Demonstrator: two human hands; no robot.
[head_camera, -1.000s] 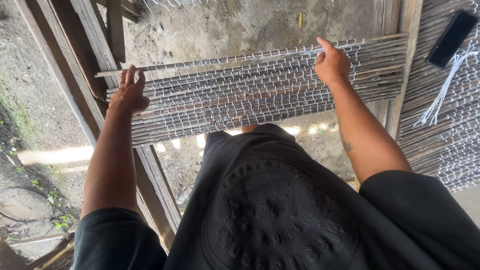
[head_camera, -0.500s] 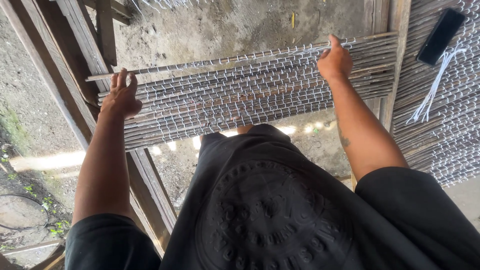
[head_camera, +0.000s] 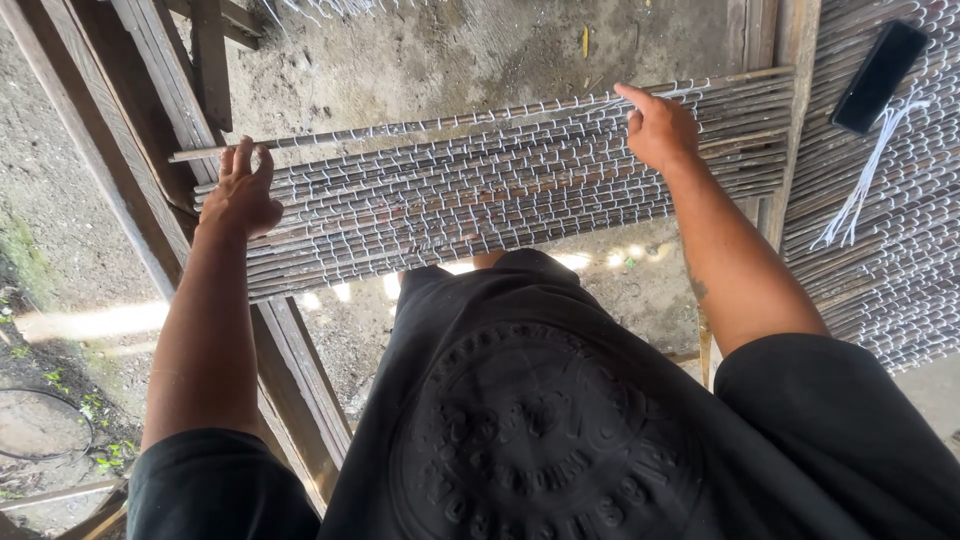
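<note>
Woven mat (head_camera: 480, 190) of thin sticks bound with pale cord lay across a wooden frame (head_camera: 150, 90), spanning from the frame's left beam to its right post (head_camera: 790, 60). The topmost stick (head_camera: 330, 138) sat slightly apart from the rest at the mat's far edge, its left end sticking out past the others.

Left hand (head_camera: 243, 195) was at the mat's left end, fingers spread and pointing up, palm pressed on the stick ends. Not pinching anything.

Right hand (head_camera: 657, 128) was near the mat's right end at the far edge, fingers curled, index tip on the top stick. Can't tell if it gripped the stick or just pushed on it.

Person wore a black shirt (head_camera: 530, 430) with an embossed round emblem.

A second stick mat (head_camera: 890, 200) lay beyond the frame's right post. On it: a dark flat phone (head_camera: 878, 78) and a bundle of white cords (head_camera: 865, 190) just below it. Under the frame: concrete floor (head_camera: 450, 50), bare dirt to the left.
</note>
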